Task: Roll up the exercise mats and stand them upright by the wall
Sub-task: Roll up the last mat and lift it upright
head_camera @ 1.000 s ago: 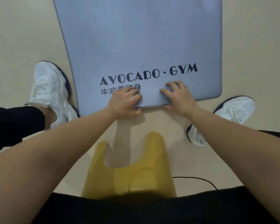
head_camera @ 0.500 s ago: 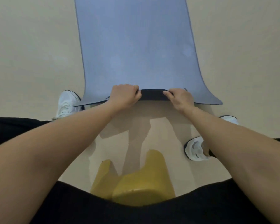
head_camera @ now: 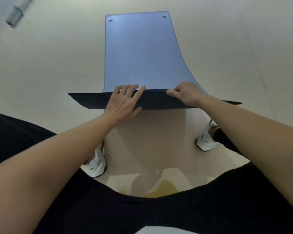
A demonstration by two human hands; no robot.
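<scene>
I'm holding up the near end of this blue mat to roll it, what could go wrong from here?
1. Loose start: the left hand lies flat on the dark raised flap while only the right hand pinches the edge, so the mat may crease into a fold instead of a tight roll.
2. The flap looks uneven side to side; a crooked roll could cone out and stand badly.

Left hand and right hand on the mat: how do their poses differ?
The left hand lies flat with fingers straight and spread; the right hand has fingers curled. The left hand presses across the mat's dark flap; right hand pinches its fold. Both are on the same turned-over end.
</scene>
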